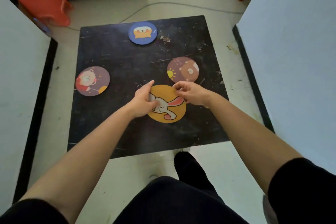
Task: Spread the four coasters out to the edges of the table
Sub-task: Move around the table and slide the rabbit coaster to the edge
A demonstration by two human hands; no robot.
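4 round coasters lie flat on the black table [112,132]. The blue coaster [142,32] sits at its far edge, the purple bear coaster [92,81] at its left edge, the brown bear coaster [183,69] right of centre, and the yellow rabbit coaster [168,112] near the middle.
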